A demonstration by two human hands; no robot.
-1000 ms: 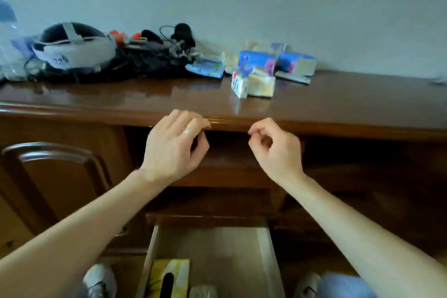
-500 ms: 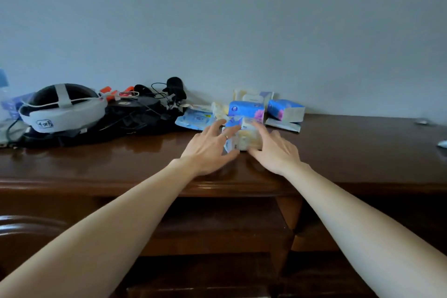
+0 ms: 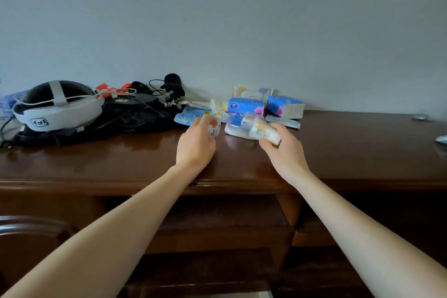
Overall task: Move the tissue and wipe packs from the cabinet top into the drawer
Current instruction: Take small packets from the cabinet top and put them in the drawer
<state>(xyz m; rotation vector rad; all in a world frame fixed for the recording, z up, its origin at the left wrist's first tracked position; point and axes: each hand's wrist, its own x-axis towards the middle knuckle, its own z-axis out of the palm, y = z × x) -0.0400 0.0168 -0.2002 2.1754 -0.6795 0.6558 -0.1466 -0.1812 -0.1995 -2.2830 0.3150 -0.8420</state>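
Observation:
My left hand (image 3: 197,144) grips a small white pack with red print (image 3: 214,128) just above the dark wooden cabinet top (image 3: 121,159). My right hand (image 3: 283,149) grips a cream and yellow tissue pack (image 3: 262,129). Behind them lie more packs: a blue and white pack (image 3: 234,127), a blue tissue pack (image 3: 245,106), another blue pack (image 3: 284,106), a light blue wipe pack (image 3: 191,115) and pale packs against the wall (image 3: 251,93). Only the rim of the drawer (image 3: 242,294) shows at the bottom edge.
A white and black headset (image 3: 56,106) sits on a heap of black gear and cables (image 3: 135,113) at the back left. A chair back (image 3: 29,225) curves in at the lower left. Small pale objects (image 3: 441,139) lie at the far right.
Both hands rose from the cabinet's front edge, reached to the packs, and now each has lifted one pack and drawn apart. The view tilted up, so the open drawer left the frame.

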